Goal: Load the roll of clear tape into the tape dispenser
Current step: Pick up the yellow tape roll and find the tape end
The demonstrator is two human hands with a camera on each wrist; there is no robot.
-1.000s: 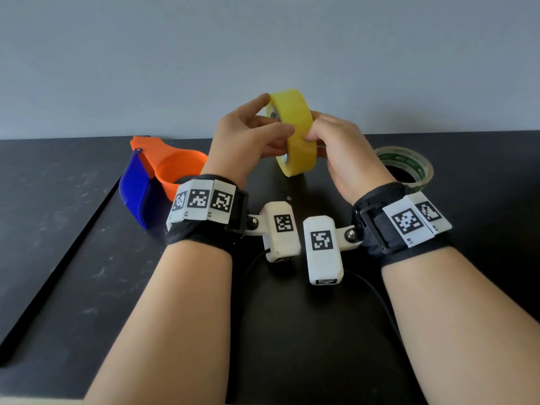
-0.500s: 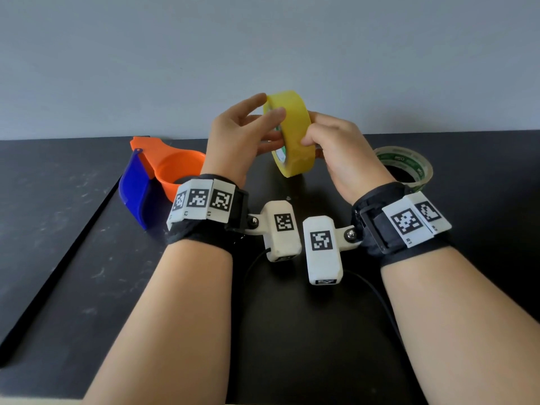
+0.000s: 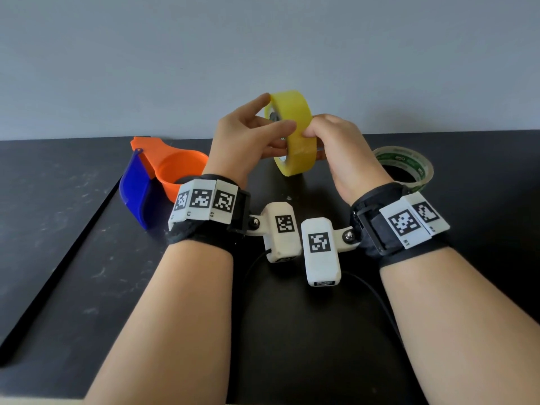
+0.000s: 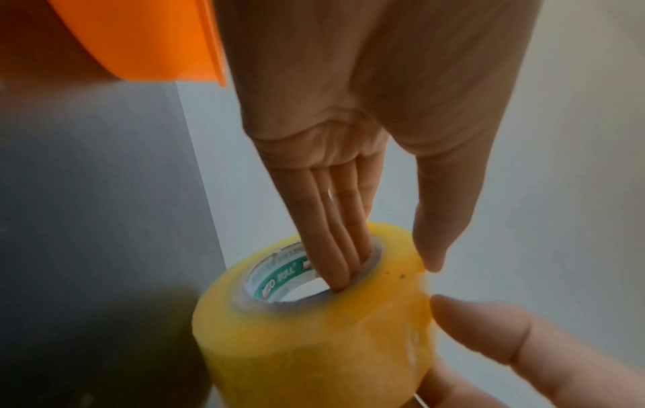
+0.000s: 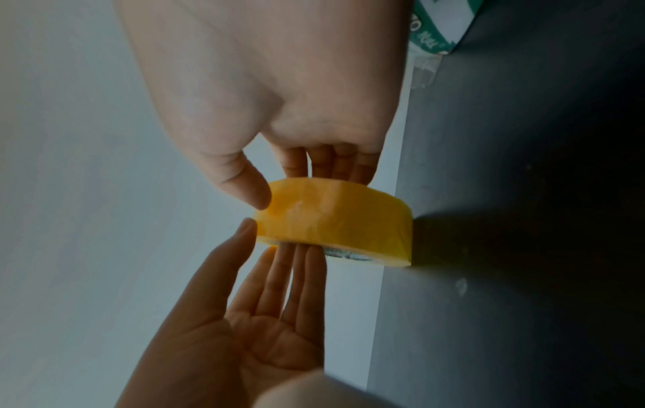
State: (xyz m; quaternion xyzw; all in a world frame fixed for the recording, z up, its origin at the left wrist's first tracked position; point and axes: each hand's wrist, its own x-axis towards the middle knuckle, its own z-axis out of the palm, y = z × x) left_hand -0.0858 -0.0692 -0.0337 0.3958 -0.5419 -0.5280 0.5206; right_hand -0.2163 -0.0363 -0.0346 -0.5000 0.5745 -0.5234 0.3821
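Note:
A yellow-tinted roll of clear tape (image 3: 298, 135) is held on edge in the air above the black table (image 3: 73, 258), between both hands. My left hand (image 3: 263, 124) has several fingers (image 4: 335, 248) pushed into the roll's core, and its thumb (image 4: 436, 234) lies on the outer band. My right hand (image 3: 327, 133) pinches the roll (image 5: 335, 223) with its thumb (image 5: 251, 190) on the band and its fingers behind the far side. The orange and blue tape dispenser (image 3: 175, 168) lies on the table to the left, behind my left wrist.
A second tape roll (image 3: 406, 168) with a green printed core lies flat on the table at the right, behind my right wrist. A grey wall (image 3: 263, 54) rises close behind the table. A cable (image 3: 374, 290) runs across the table between my forearms.
My left thumb and fingers have shifted on the roll, and the roll has turned slightly between my hands. Both wrists stay in about the same place.

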